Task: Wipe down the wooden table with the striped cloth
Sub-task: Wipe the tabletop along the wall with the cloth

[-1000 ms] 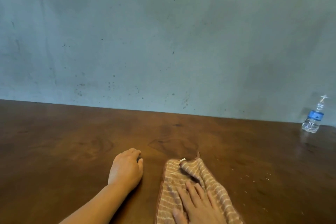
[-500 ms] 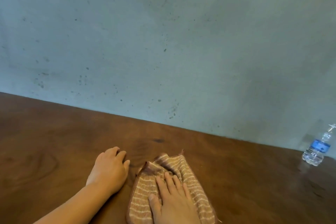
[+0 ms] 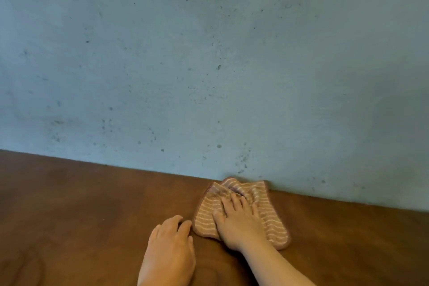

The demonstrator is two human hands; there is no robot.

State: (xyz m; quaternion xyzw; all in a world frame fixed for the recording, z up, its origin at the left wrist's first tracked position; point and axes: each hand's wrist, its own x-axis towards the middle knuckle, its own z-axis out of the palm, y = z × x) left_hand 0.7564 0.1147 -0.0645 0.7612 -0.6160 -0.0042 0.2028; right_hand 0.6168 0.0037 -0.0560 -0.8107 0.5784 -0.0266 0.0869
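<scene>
Cloth (image 3: 269,211) lies bunched at the table's (image 3: 81,204) far edge, its top fold touching the wall (image 3: 209,53) at about one o'clock from where I look. My right hand (image 3: 239,223) presses flat on it, fingers straight and spread. At its eight o'clock, just beside the cloth's near-left corner, my left hand (image 3: 169,251) rests on the wood, fingers loosely bent, holding nothing.
</scene>
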